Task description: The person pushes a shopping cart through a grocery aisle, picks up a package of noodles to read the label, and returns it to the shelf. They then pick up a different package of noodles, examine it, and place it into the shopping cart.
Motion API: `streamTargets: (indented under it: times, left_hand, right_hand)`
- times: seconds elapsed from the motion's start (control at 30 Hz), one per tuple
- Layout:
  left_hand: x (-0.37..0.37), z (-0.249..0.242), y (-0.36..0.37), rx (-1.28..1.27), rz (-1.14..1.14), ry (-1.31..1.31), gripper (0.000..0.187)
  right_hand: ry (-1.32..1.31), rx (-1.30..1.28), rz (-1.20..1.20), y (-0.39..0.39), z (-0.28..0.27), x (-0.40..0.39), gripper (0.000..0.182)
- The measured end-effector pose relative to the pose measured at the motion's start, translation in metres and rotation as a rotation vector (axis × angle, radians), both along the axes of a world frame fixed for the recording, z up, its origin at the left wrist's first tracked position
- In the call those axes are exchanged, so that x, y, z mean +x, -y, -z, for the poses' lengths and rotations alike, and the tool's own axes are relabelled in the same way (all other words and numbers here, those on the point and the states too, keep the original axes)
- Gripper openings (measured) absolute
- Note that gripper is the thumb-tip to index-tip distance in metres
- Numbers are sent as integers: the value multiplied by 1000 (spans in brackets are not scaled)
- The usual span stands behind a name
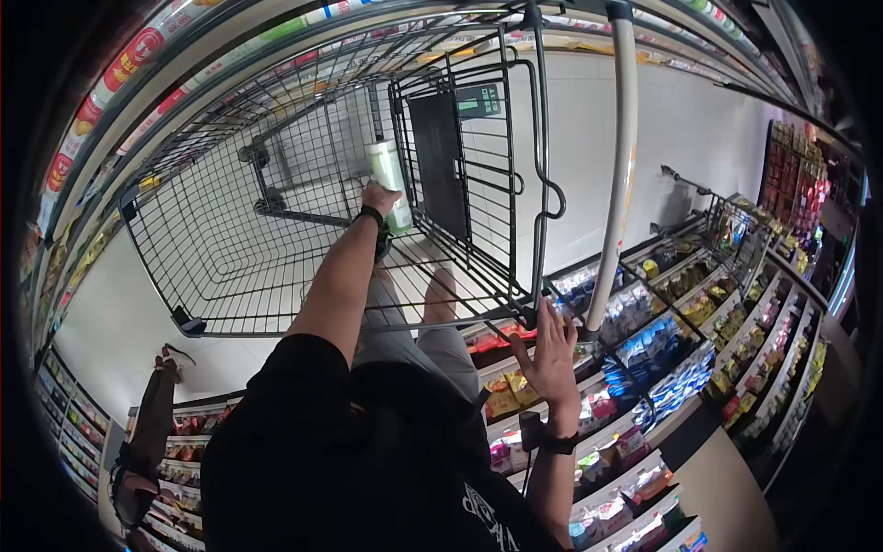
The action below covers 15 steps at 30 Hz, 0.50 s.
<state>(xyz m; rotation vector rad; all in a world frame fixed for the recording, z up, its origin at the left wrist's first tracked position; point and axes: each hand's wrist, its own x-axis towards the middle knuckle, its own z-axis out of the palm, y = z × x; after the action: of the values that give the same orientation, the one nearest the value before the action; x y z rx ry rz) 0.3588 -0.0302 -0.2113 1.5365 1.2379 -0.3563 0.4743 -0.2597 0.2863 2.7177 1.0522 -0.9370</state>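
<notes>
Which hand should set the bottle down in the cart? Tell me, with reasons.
Left. The left hand holds the bottle inside the shopping cart; the right hand is open, outside it.

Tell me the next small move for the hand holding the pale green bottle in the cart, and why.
Probably lower the bottle onto the cart's wire floor and let go. The left hand grips it inside the basket, apparently just above the mesh, while the right hand is open and empty near the shelves.
</notes>
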Motion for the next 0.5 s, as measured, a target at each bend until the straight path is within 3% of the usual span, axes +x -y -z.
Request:
streamTargets:
  times: [0.03, 0.07, 0.17, 0.27, 0.3, 0.37, 0.43, 0.47, 0.5]
  left_hand:
    - [-4, -4, -1, 18, 60, -5, 52]
    - [-9, 5, -3, 312, 481, -3, 37]
    - [-15, -68, -51, -486, 296, -56, 23]
    - [-51, -66, -61, -495, 288, 90, 15]
    - [-60, -79, -69, -448, 316, 122, 14]
    - [-93, -55, -80, -269, 354, 325, 16]
    - [-98, -152, -93, -87, 629, 155, 22]
    - [-118, -111, -103, 56, 1051, 370, 24]
    - [-113, -199, -99, -338, 702, -36, 37]
  right_hand:
    - [-15, 2, 18, 3, 2, -1, 71]
    - [-25, 9, 34, 5, 2, -2, 69]
    - [-19, 78, 58, 16, 8, -2, 64]
    - [-71, 5, 1, 24, 9, 2, 70]
    - [-111, -65, -8, 24, 9, 5, 80]
    - [-213, -150, -73, 31, 20, 16, 94]
    - [-291, -256, -136, 23, 19, 27, 103]
    - [-342, -271, -143, 23, 17, 33, 106]
    - [-345, -263, -152, 23, 13, 37, 109]
